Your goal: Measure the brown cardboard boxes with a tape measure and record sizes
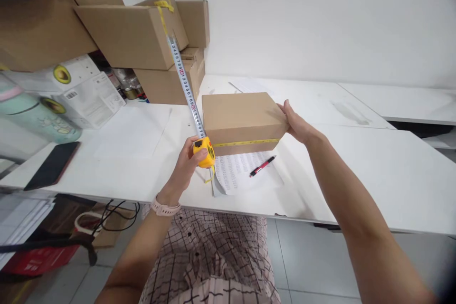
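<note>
My left hand (188, 159) is wrapped round a yellow tape measure (204, 153), thumb on its front. The tape's marked blade (187, 88) is pulled out and slants up and away to the left, along the left side of a cardboard box (242, 114). Against the right end of that box rests my right hand (295, 121), thumb up and the other fingers partly hidden behind the corner. Yellow tape runs along the box's near side. Printed sheets (233, 173) lie partly under the box, with a red and black pen (262, 166) on them.
Stacked cardboard boxes (124, 38) stand at the back left, above white avocado-print boxes (85, 95). A mint bottle (39, 111) and a dark phone (53, 164) are at the left. The white table (356, 171) meets the wall (320, 19) behind.
</note>
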Demonstrator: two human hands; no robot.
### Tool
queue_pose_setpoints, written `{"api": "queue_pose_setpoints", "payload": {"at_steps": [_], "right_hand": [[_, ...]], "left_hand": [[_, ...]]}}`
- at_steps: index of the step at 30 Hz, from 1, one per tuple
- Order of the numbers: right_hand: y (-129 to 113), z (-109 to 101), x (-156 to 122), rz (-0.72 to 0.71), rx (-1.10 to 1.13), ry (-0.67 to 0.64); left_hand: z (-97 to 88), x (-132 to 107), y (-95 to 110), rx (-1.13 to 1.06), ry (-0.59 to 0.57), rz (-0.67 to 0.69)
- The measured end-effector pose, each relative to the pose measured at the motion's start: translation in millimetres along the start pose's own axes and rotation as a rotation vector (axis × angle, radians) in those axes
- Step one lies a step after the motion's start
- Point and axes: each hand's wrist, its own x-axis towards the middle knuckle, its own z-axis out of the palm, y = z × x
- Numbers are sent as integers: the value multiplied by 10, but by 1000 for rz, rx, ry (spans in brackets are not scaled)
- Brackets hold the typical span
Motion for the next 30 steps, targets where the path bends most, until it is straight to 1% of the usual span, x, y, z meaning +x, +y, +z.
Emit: {"api": "queue_pose_setpoints", "payload": {"at_steps": [2, 5, 9, 11, 14, 16, 19, 22, 26, 28, 30], "right_hand": [[-35, 59, 0, -19, 5, -10], [-135, 84, 34, -50, -23, 25], [-389, 43, 129, -151, -131, 160], [-552, 18, 196, -169, -199, 193], [-766, 17, 314, -176, -254, 123], [-848, 53, 400, -167, -285, 89], [-853, 127, 551, -114, -343, 93], [-770, 149, 759, -91, -387, 137], [-689, 88, 1144, -192, -425, 258], [-687, 76, 1365, -247, -469, 330], [-706, 107, 1576, -310, -517, 409]], "left_hand": [[-18, 28, 17, 6, -17, 4], [-74, 125, 99, 32, 5, 47], [-152, 357, 335, 63, 75, 162], [-187, 474, 481, 68, 115, 209], [-238, 610, 658, 84, 152, 234], [-273, 669, 722, 111, 165, 216], [-308, 723, 746, 146, 194, 152], [-298, 761, 769, 155, 212, 119], [-253, 879, 893, 216, 214, 113], [-256, 996, 967, 233, 207, 108], [-280, 1127, 1024, 229, 193, 94]]}}
